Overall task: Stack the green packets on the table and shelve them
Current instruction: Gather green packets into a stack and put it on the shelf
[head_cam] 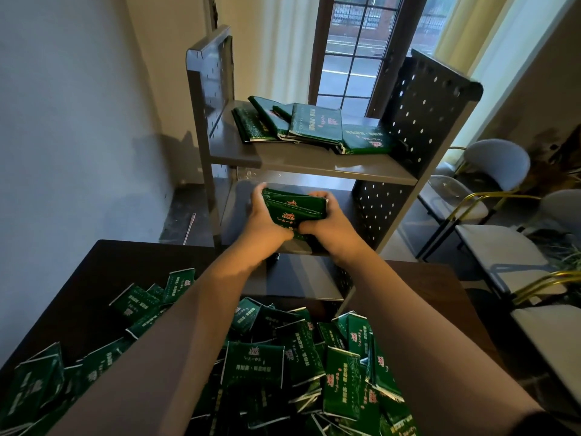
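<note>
1. Left hand (262,220): clamped on the left end of a small stack of green packets (294,209), fingers wrapped over its far edge.
2. Right hand (325,221): gripping the right end of the same stack, fingers curled over the top edge. Both arms are stretched forward over the table.
3. The stack is held off the table, squeezed between the two hands. It sits in the opening of the grey shelf unit (424,114), just below the upper shelf board (314,165). Can't tell if it touches the lower board.
4. The upper shelf board carries shelved packets (314,127) in a few low, loosely overlapping piles, spread left to right and not squared up.
5. The shelf unit has perforated side panels and stands just beyond the far edge of the dark table (103,272).
6. The near part of the table holds a loose heap of green packets (276,363), unsorted and facing all ways, partly hidden by the forearms.
7. Surroundings: chairs (496,162) with gold-coloured legs to the right, a window (352,61) behind the shelf unit.
</note>
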{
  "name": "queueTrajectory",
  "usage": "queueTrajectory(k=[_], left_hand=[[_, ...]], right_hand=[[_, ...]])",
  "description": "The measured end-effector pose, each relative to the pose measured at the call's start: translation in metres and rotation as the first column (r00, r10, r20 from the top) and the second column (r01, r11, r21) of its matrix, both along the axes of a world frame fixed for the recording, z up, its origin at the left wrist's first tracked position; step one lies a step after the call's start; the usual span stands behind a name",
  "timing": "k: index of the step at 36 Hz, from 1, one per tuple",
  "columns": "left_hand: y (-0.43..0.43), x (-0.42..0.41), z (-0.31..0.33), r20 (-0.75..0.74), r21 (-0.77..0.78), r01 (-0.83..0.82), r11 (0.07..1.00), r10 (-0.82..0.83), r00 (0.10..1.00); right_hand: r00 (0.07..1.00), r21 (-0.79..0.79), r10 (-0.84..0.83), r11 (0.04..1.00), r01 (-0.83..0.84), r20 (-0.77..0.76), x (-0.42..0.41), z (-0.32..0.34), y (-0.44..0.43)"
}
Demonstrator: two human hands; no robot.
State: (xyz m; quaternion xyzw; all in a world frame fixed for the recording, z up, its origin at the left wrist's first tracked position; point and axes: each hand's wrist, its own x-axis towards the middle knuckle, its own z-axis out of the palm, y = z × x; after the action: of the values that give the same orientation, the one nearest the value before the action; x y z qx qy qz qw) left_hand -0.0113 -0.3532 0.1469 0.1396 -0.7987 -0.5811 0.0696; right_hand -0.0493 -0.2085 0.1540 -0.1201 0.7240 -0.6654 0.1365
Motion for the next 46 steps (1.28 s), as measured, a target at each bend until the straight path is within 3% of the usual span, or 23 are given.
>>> queueTrajectory(k=[9, 13, 16, 18, 23, 30, 34, 39, 43, 46], left_hand=[[-0.004, 0.0, 0.002, -0.069, 0.048, 0.048, 0.998, -0.045, 0.997], [0.0, -0.002, -0.003, -0.161, 0.137, -0.009, 0.99, 0.031, 0.987], [0.002, -0.003, -0.004, -0.149, 0.183, 0.001, 0.983, 0.026, 0.989], [0.004, -0.005, -0.004, -0.127, 0.161, -0.006, 0.987, 0.027, 0.992], [0.0, -0.011, -0.006, -0.059, 0.009, -0.032, 0.999, 0.032, 0.998], [0.0, -0.006, -0.009, -0.059, -0.052, -0.056, 0.997, 0.053, 0.997], [0.003, 0.001, -0.008, -0.092, -0.076, -0.103, 0.992, 0.096, 0.991], [-0.001, 0.005, -0.006, -0.167, -0.031, -0.253, 0.967, 0.244, 0.955], [-0.003, 0.002, 0.0, -0.145, -0.211, -0.347, 0.914, 0.321, 0.936], [-0.004, 0.001, 0.005, -0.071, -0.391, -0.312, 0.866, 0.31, 0.948]], right_hand=[[0.995, -0.102, -0.095, 0.99, 0.098, 0.039, 0.001, -0.004, -0.004], [0.981, -0.249, -0.071, 0.962, 0.115, 0.18, 0.003, -0.001, -0.008], [0.962, -0.302, -0.112, 0.935, 0.186, 0.247, 0.002, 0.001, -0.01], [0.967, -0.265, -0.084, 0.953, 0.149, 0.242, 0.002, 0.002, -0.011], [0.993, 0.005, -0.062, 0.998, 0.062, 0.096, -0.001, 0.004, -0.008], [0.972, -0.035, -0.169, 0.984, 0.177, 0.162, -0.001, 0.005, -0.009], [0.965, -0.017, -0.246, 0.968, 0.248, 0.096, -0.004, 0.0, -0.017], [0.948, 0.046, -0.297, 0.955, 0.294, 0.114, -0.007, -0.001, -0.023], [0.939, 0.244, -0.344, 0.909, 0.337, -0.016, -0.011, 0.003, -0.028], [0.93, 0.331, -0.36, 0.871, 0.364, -0.074, -0.01, 0.004, -0.034]])
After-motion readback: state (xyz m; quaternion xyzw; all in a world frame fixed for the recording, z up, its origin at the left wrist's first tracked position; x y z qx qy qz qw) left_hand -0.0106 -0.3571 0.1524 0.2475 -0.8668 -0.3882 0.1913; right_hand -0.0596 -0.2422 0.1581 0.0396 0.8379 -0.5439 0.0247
